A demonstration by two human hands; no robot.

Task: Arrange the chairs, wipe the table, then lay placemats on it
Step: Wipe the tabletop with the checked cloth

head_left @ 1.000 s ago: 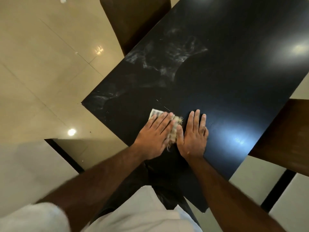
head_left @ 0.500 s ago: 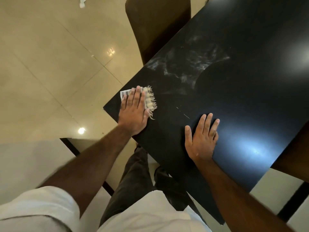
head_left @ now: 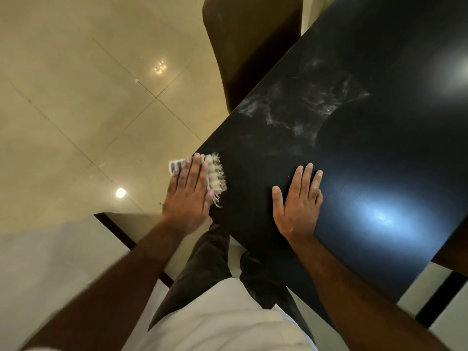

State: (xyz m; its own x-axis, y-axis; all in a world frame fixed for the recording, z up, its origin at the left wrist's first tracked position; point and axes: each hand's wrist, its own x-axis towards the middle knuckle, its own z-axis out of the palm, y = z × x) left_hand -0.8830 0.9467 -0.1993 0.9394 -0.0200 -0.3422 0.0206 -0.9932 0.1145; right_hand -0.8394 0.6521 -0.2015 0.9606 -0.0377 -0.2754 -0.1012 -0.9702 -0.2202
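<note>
A glossy black table (head_left: 379, 153) fills the right half of the view, with pale dusty smears (head_left: 304, 107) near its left edge. My left hand (head_left: 187, 196) presses flat on a small fringed striped cloth (head_left: 215, 176) at the table's near left corner, and part of the cloth hangs past the corner. My right hand (head_left: 298, 201) lies flat on the tabletop, fingers straight, to the right of the cloth. No placemats are in view.
A brown chair (head_left: 253, 44) stands tucked against the table's left side at the top. Another brown chair (head_left: 453, 252) shows at the right edge. Beige tiled floor (head_left: 88, 97) spreads to the left. My legs stand close to the table's near edge.
My left hand has slid the cloth leftward from beside my right hand to the table's corner, now partly over the edge. My right hand has stayed flat on the table.
</note>
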